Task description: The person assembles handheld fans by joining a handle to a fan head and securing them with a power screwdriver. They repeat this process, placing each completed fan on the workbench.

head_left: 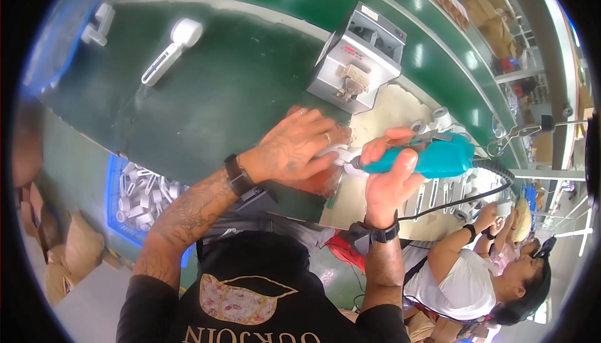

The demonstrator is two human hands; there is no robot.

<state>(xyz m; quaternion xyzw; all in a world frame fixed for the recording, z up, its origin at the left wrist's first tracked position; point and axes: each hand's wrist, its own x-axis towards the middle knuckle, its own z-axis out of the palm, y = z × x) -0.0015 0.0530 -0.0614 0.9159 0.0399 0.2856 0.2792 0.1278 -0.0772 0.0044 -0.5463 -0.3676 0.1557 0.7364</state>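
My right hand is wrapped round a teal electric screwdriver, which lies nearly level with its tip toward the left. That tip meets a white plastic part, mostly covered by fingers. My left hand grips this part from its left side, over a reddish-brown patch on the bench. A dark cable runs from the screwdriver's back end, near a metal hanging clip. Beyond my hands stands a grey box-shaped machine, which looks like a screw feeder.
A white long-handled piece with a round head lies on the green bench. More white parts lie to the right. Below the bench's left edge, a blue crate holds several white pieces. At right sits a co-worker.
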